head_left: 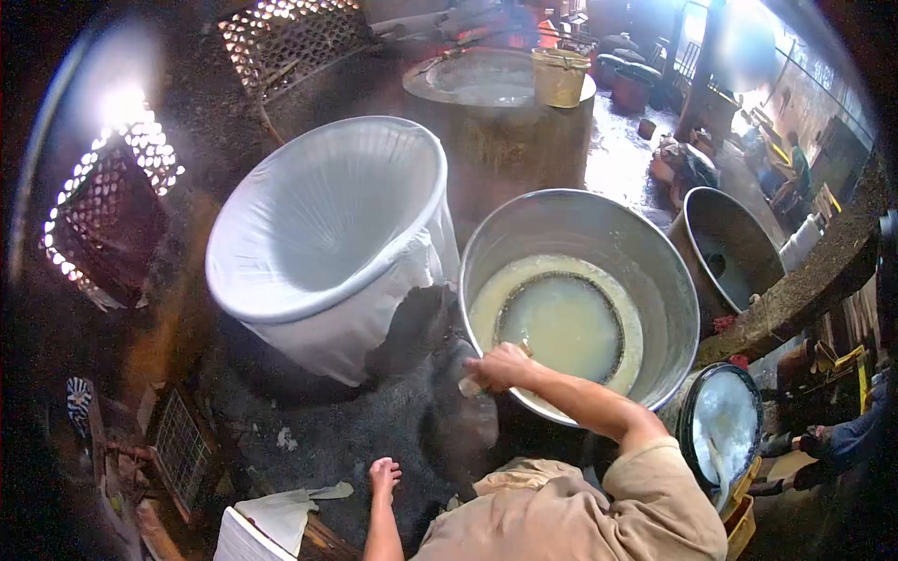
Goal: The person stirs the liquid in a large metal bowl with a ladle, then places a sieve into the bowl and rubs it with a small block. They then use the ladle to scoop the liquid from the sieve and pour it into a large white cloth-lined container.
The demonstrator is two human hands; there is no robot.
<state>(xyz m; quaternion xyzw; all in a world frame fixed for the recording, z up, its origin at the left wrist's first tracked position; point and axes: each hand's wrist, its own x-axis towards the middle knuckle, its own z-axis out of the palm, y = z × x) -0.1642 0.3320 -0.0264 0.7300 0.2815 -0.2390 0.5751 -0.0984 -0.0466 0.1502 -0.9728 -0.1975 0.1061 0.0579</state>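
A large metal pot with pale yellowish liquid and a dark ring in it stands in front of me. My right hand is closed at its near left rim, above the rim's edge; a small pale object shows by the fingers, too small to name. My left hand hangs low over the dark floor, fingers curled, and touches no container. Left of the pot stands a wide vessel covered with white cloth that sags into its opening.
Behind stands a big round vat with a yellowish bucket on its rim. At right are another metal pot and a dark-rimmed container of whitish liquid. A white cloth-draped container is at lower left. Part of another person shows at far right.
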